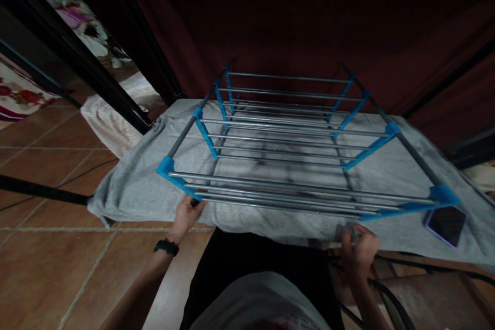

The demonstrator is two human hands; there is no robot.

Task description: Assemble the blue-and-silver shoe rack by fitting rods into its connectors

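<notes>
On a rumpled grey towelling cloth [135, 191], at centre of view: tiered rack [288, 186] of grey metal rods and blue plastic joints, standing level, near long side facing the wearer. Rods parallel, running left to right, in several banks from near to far. Dark smudges on the cloth beneath the middle rods.

At the near left corner of the rack: left hand [185, 215], palm up, fingers curled onto the lowest front rod just beside the blue corner joint, closed on the rack. Black wristband [166, 246] on that wrist.

Below the near right part of the rack: right hand [359, 250], apart from the rods, fingers pinched shut on a fold of the cloth at its near hem.

Just beside the near right blue corner joint, flat on the cloth: dark-screened phone [446, 224] in a lilac case, screen up, touching or very nearly touching the joint; contact not determinable.

Behind the rack: dark red fabric curtain [309, 15] filling the far side. To the left: terracotta tiled floor [50, 268], near edge of the cloth hanging over it.
</notes>
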